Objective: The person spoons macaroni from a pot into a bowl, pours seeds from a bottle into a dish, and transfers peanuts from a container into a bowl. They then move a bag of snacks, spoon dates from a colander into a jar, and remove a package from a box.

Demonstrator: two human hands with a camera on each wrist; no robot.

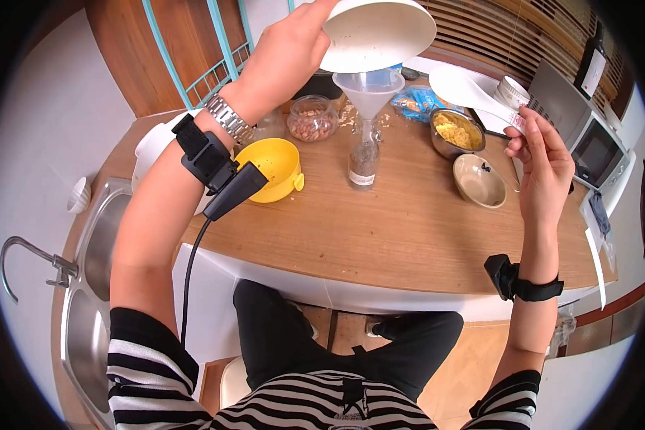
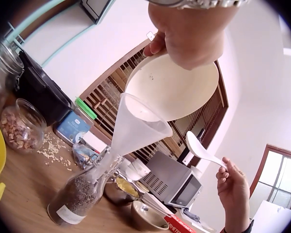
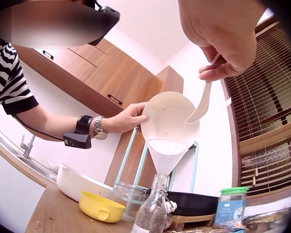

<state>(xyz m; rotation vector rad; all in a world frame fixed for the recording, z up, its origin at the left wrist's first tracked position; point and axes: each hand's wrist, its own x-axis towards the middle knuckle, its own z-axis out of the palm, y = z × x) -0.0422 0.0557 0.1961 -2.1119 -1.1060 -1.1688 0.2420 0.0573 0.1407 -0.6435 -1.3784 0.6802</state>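
Observation:
My left hand (image 1: 283,61) grips the rim of a white bowl (image 1: 380,36), tipped on its side over a clear plastic funnel (image 1: 369,89). A few dark specks cling to the bowl's inside. The funnel's stem sits in the neck of a glass swing-top bottle (image 1: 364,161), which stands upright, holds dark, fine bits and bears a white label. Off to the right, my right hand (image 1: 541,161) pinches a white spoon (image 1: 469,93) by its handle. In the right wrist view the spoon (image 3: 200,109) overlaps the bowl's edge.
Left of the bottle stand a yellow bowl (image 1: 269,168) and a glass jar of pinkish pieces (image 1: 312,120). To its right are a metal bowl of yellow food (image 1: 455,135) and a beige bowl (image 1: 479,180). A microwave (image 1: 588,136) stands far right, a sink (image 1: 97,287) at left.

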